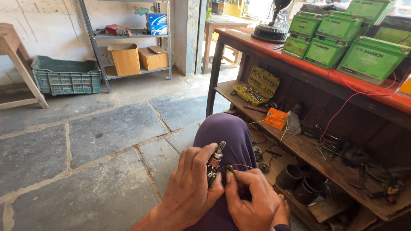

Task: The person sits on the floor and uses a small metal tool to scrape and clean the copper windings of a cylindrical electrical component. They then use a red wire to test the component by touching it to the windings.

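L hand [192, 182] gripped small motor part [214, 164] over my knee [231, 132], shaft up for access; R hand [252, 199] pinched what looked like thin red wire [242, 166] at its base, prob. to steady it

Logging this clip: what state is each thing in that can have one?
Small part with a knurled shaft: held up, pinched in the left hand.
Red wire: runs from the part to the right hand.
Socket set case: open.
Two cardboard boxes: flaps open.
Green crate: upright on the floor.
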